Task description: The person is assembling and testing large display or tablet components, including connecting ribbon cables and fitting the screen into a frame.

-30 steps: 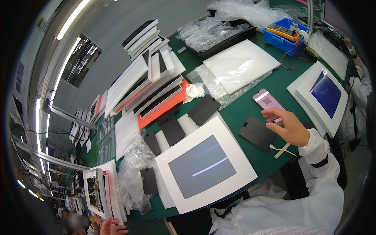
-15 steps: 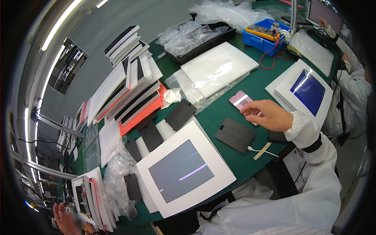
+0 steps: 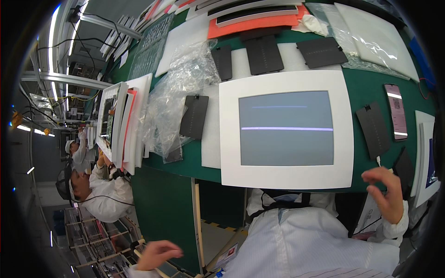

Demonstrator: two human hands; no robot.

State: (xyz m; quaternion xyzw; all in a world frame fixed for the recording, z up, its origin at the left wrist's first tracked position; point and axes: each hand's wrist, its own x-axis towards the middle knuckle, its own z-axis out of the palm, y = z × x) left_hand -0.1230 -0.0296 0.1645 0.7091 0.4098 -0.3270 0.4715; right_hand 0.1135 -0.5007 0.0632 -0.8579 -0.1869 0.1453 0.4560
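On the green table [image 3: 211,172], as the head camera shows it, a white-framed screen [image 3: 286,143] lies flat near the front edge, with two pale purple lines across its grey display. The right hand [image 3: 387,193] is nearest to a black box [image 3: 372,132] with a white cable [image 3: 378,161]; its thumb and fingers are curved and apart, with nothing between them. A phone [image 3: 397,111] lies beside this box. The left hand [image 3: 159,255] is well apart from the screen, its fingers loosely stretched, close together, and empty.
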